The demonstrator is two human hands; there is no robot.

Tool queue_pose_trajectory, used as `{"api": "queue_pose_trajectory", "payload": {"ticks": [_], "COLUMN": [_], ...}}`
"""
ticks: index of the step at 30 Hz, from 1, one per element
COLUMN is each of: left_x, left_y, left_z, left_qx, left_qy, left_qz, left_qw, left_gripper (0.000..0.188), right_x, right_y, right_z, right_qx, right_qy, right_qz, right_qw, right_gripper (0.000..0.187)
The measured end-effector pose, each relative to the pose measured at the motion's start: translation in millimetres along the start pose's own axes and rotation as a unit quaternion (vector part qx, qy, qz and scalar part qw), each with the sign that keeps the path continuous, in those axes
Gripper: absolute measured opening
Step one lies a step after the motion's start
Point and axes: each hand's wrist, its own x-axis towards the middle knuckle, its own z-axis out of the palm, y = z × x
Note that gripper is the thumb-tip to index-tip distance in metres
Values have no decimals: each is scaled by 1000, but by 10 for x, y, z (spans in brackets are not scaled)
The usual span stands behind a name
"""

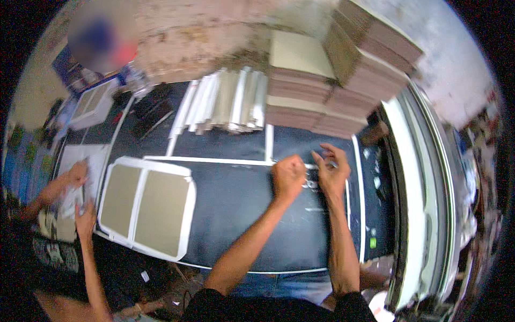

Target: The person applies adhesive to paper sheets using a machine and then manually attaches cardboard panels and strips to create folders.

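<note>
Over the dark table mat (236, 214), my left hand (289, 174) is curled into a fist, and what it may hold is hidden. Close beside it on the right, my right hand (333, 167) has its fingers bent but apart, with nothing plainly in them. Small white marks or scraps (311, 183) show on the mat between my wrists. To the left of my arms lies a flat cover of two grey-brown boards (163, 212) framed and joined by white edging, with cut corners.
White and tan strips (230, 102) lie in a row at the back. Tall stacks of brown boards (300, 88) stand behind my hands. A long pale machine or rail (416, 198) runs along the right. At the left, a co-worker's hands (83, 214) handle white sheets.
</note>
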Motion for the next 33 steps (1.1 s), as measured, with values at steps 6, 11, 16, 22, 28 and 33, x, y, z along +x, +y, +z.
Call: {"api": "queue_pose_trajectory", "payload": {"ticks": [6, 11, 16, 22, 28, 33], "left_x": [65, -108, 30, 66, 49, 46], "left_y": [63, 321, 27, 158, 187, 219], "left_z": [94, 266, 122, -2, 0, -75], "left_qx": [-314, -335, -406, -510, -525, -526], "left_qy": [-31, -50, -9, -30, -47, -88], "left_qz": [-78, -22, -49, -177, -184, -192], "left_qw": [946, 940, 913, 841, 830, 824], "left_gripper": [36, 53, 62, 69, 67, 67], "right_x": [0, -18, -417, -1086, -1571, -1133], "right_y": [-168, 41, -178, -537, -756, -315], "right_z": [-164, -26, 39, -409, -1028, -1281], "right_qx": [125, -136, -313, -302, -273, -351], "right_qy": [1, 3, -122, -213, -291, -248], "right_qz": [181, -96, -154, -110, -53, -62], "right_qw": [976, 986, 929, 923, 915, 901], "right_gripper": [23, 57, 65, 68, 75, 79]}}
